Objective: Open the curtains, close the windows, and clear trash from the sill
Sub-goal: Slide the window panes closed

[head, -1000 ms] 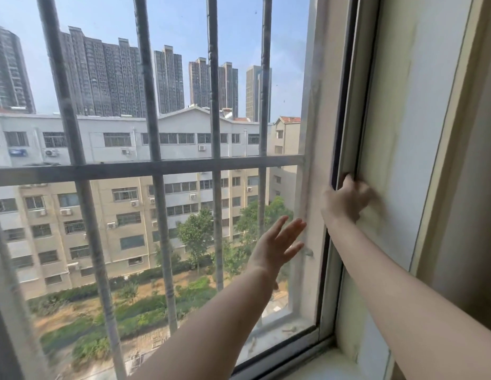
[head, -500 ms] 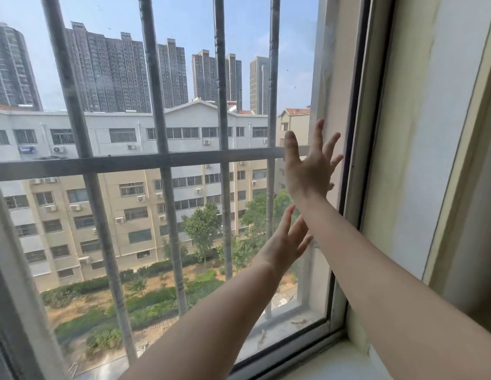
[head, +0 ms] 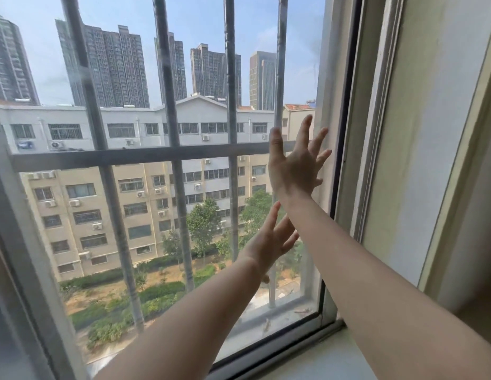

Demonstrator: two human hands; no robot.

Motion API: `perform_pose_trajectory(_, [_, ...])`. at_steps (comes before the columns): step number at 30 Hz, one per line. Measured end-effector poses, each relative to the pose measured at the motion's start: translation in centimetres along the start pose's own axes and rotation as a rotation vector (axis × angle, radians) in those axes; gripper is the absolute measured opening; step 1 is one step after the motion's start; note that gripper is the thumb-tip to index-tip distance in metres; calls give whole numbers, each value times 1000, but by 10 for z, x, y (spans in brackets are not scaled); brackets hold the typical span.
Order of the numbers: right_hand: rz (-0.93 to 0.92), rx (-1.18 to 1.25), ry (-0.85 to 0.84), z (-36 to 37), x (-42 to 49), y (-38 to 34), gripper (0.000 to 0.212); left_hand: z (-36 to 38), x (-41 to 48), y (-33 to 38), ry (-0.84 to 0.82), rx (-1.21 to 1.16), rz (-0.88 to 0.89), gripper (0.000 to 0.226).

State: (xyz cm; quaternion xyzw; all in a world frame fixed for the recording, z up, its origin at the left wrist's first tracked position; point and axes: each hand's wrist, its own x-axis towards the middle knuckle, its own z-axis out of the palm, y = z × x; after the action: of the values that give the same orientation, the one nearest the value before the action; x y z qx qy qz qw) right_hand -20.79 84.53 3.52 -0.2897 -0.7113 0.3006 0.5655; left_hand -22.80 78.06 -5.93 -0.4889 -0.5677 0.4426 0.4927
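The sliding window pane is seen sitting over at the right-hand frame, above the white sill. The right hand is held flat at the glass by that edge, fingers spread wide, nothing gripped. The left hand is raised just below it, fingers straight, nothing held either. Grey security bars are seen outside.

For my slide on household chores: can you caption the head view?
Left hand and right hand, fingers spread, reach toward the window pane near its frame, bars outside.
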Motion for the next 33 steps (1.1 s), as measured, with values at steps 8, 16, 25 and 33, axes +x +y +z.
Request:
perform_pose_trajectory(8, [-131,9,-63,10,-38,-22,72,17,-44,-5,22,25,55,84])
perform_pose_trajectory(16, [421,158,5,-38,17,44,46,19,-72,-13,5,40,-11,87])
perform_pose_trajectory(25, [227,70,-41,-25,-6,37,47,5,-94,-12,-149,-66,-143,68])
perform_pose_trajectory(33, [118,144,-226,-5,-50,-3,45,11,-150,-20,-177,-74,-48,94])
